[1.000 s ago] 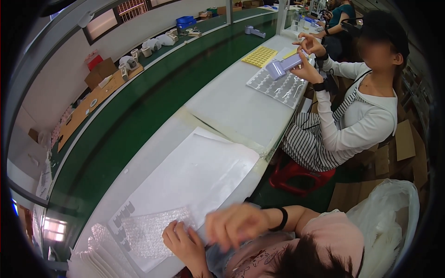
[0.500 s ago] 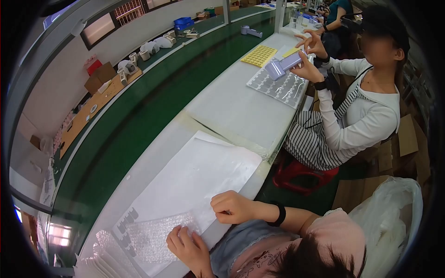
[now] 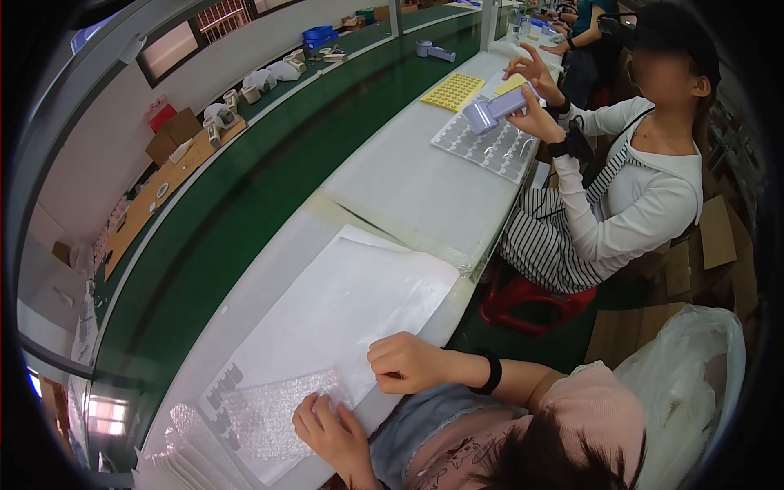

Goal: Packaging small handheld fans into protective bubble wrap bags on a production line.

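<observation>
**Bubble wrap pressed flat at the counter's near edge**

Left hand [image 3: 331, 429] flat on the bubble wrap [image 3: 273, 408], fingers [image 3: 314, 411] spread, pinching nothing. Right hand [image 3: 402, 363] curled into a loose fist, fingers pressed together, resting on the white sheet [image 3: 343, 302] by the counter [image 3: 400, 175] near edge. Bubble wrap lying over the sheet's near left corner. Farther along, another person holding a pale blue device [image 3: 498, 108] above a blister tray [image 3: 490, 147].

One white sheet [image 3: 343, 314]; one bubble wrap piece [image 3: 273, 408]; two trays [image 3: 490, 147].
</observation>
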The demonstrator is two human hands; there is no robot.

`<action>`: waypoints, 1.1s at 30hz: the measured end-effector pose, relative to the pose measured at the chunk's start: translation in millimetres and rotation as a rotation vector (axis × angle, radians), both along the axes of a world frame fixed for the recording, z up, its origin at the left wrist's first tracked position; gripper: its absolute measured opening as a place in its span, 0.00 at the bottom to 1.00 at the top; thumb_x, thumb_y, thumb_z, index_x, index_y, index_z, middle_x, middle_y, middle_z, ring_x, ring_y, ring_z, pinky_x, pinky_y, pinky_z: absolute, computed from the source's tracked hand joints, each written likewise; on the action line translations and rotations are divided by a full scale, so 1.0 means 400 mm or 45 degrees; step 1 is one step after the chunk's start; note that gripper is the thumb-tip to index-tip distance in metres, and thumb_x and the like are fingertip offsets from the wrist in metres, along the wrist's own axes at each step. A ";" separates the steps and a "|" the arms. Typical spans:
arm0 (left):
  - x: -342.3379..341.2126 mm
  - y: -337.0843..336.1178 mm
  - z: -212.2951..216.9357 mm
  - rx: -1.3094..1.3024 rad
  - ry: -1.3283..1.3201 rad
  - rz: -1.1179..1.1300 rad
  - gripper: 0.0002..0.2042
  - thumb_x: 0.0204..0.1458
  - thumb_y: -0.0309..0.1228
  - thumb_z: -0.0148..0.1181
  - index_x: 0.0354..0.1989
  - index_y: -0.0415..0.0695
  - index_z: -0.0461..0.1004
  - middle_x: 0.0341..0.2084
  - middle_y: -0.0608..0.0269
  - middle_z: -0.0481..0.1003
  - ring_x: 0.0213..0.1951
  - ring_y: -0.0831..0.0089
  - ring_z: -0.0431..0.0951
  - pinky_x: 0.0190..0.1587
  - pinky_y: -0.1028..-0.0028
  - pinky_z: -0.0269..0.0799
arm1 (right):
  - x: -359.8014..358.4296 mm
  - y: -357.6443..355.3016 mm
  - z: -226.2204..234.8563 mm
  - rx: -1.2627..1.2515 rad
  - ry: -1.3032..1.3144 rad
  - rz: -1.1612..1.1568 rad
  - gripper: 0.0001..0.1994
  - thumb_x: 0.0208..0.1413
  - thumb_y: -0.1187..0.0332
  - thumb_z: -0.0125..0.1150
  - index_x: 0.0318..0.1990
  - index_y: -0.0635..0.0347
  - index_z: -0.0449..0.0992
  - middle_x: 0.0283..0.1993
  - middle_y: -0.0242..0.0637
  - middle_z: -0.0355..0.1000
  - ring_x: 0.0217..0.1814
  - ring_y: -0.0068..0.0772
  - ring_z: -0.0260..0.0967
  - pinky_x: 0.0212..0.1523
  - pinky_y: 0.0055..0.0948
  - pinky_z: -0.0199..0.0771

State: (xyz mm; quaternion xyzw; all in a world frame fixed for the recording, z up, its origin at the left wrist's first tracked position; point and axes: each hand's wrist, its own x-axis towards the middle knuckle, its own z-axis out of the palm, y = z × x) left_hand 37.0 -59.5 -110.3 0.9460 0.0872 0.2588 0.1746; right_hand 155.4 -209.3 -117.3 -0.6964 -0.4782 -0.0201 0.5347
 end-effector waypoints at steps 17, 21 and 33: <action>-0.046 0.025 0.073 -0.060 0.124 0.325 0.11 0.45 0.22 0.53 0.39 0.34 0.68 0.41 0.46 0.66 0.44 0.51 0.66 0.46 0.62 0.62 | -0.020 -0.090 0.097 0.171 -0.256 0.191 0.03 0.38 0.80 0.55 0.22 0.64 0.68 0.28 0.36 0.68 0.29 0.38 0.67 0.27 0.27 0.68; -0.043 0.011 0.073 -0.107 0.147 0.297 0.12 0.43 0.19 0.52 0.39 0.33 0.67 0.42 0.44 0.65 0.45 0.49 0.66 0.47 0.61 0.62 | 0.082 -0.117 0.150 0.062 -0.423 -0.160 0.06 0.40 0.79 0.56 0.29 0.64 0.71 0.32 0.38 0.71 0.33 0.39 0.68 0.32 0.29 0.69; -0.038 0.037 0.080 -0.020 0.248 0.301 0.09 0.42 0.19 0.53 0.34 0.33 0.67 0.39 0.46 0.67 0.40 0.52 0.66 0.44 0.60 0.64 | 0.472 -0.211 0.108 -1.494 -0.278 -0.925 0.28 0.35 0.69 0.61 0.48 0.64 0.64 0.40 0.51 0.70 0.43 0.53 0.67 0.44 0.39 0.68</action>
